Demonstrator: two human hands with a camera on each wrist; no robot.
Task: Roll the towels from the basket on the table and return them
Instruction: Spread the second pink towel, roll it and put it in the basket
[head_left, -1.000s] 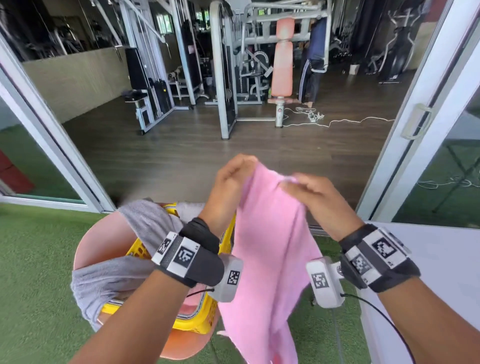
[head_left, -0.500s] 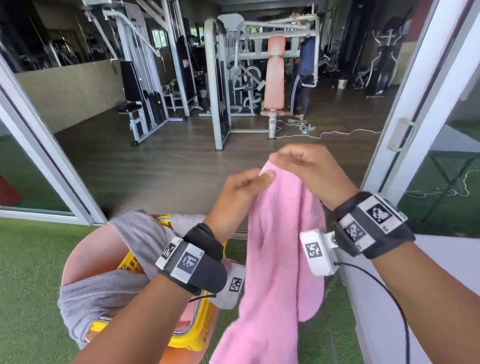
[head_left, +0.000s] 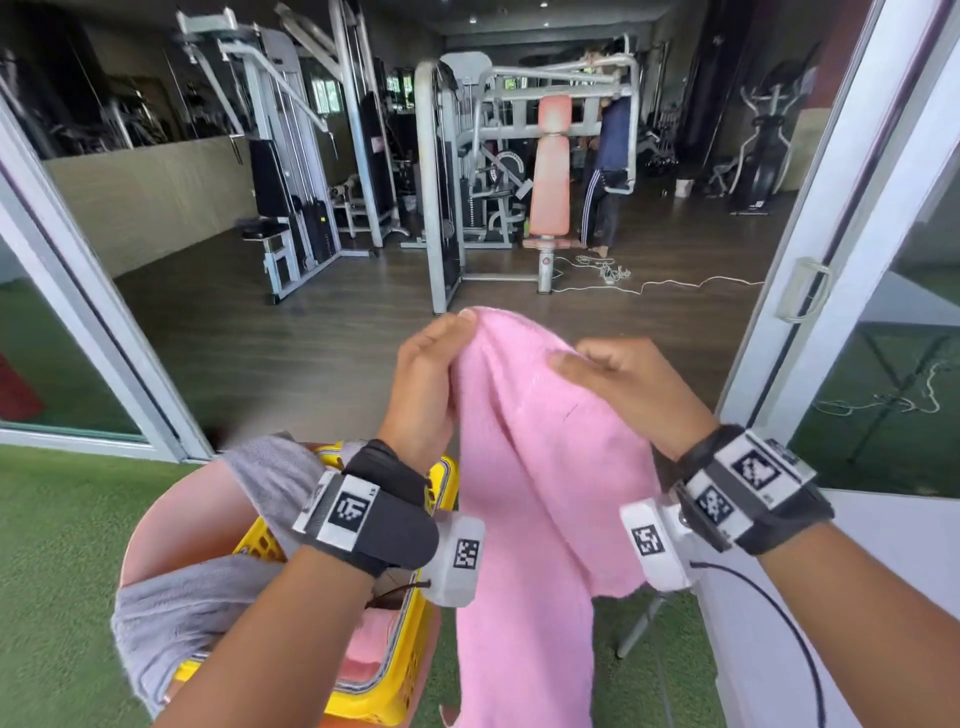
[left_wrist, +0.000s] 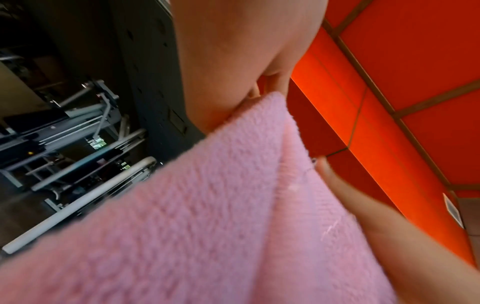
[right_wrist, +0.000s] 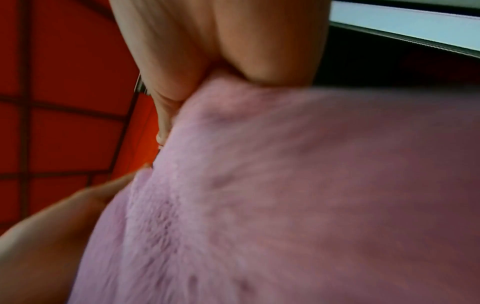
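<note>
The pink towel (head_left: 524, 467) is held up in the air, above the green turf (head_left: 57, 545) and to the right of the yellow basket (head_left: 395, 670). Its top edge is bunched between both hands, and the rest hangs down in long vertical folds past the lower edge of the head view.

Left hand (head_left: 423, 387): raised, fingers curled over the towel's upper left edge and gripping it. In the left wrist view the fabric (left_wrist: 207, 216) runs straight up into the closed palm (left_wrist: 233, 51).

Right hand (head_left: 631, 389): level with the left and just beside it, thumb laid on the near face of the towel, fingers curled behind — a pinch grip on the upper right edge. The right wrist view shows the fabric (right_wrist: 285, 185) pressed against the heel of that hand (right_wrist: 207, 41); the picture is blurred, so individual fingers cannot be told apart there.

The basket sits on a pink round seat (head_left: 171, 519) at lower left. A grey towel (head_left: 208, 597) is draped over its left rim and hangs outside; a pink cloth (head_left: 369, 644) lies inside.

A white table (head_left: 883, 545) stands at the right, next to the sliding door frame (head_left: 831, 260). Gym machines (head_left: 493, 156) fill the far room — a person stands among them.
</note>
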